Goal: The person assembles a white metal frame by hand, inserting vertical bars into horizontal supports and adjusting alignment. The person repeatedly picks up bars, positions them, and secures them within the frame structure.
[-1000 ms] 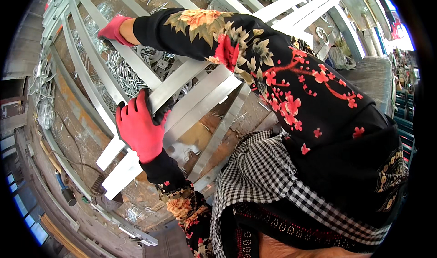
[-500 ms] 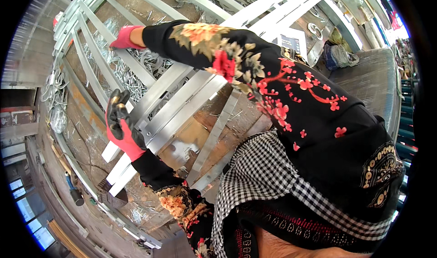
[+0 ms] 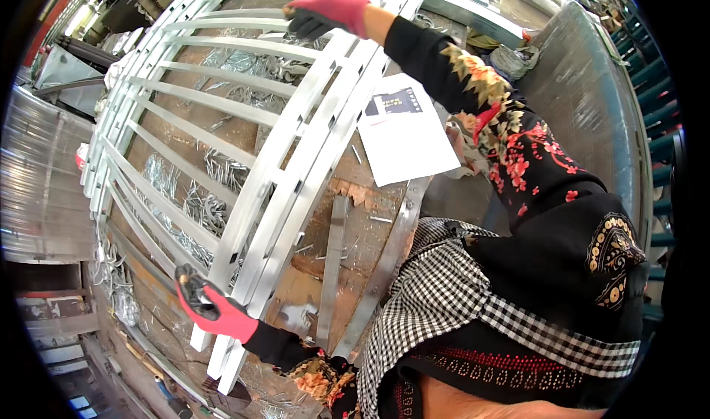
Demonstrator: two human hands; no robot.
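My left hand (image 3: 213,309), in a red glove with a black palm, is beside the near ends of the pale metal rails (image 3: 255,230). Its fingers are bent but apart, and nothing shows in them. At the far end of the same rails, my right hand (image 3: 325,14) wears a matching glove. Its black fingers point left and down over a metal slat (image 3: 240,24), loosely parted; whether they touch it cannot be made out. Several slats run between these rails and another set of long rails (image 3: 137,97), forming a grille-like frame.
Loose bolts or nails (image 3: 225,169) and clear plastic bags (image 3: 161,173) lie beneath the slats on a worn tabletop (image 3: 355,197). A white printed sheet (image 3: 410,149) lies right of the rails. A hammer-like tool (image 3: 171,400) is at lower left. A wrapped grey panel (image 3: 584,79) stands at right.
My view has shifted, showing more of the frame and the paper. My right hand has moved from among the slats to the far rail end. My left hand's fingers are more bent.
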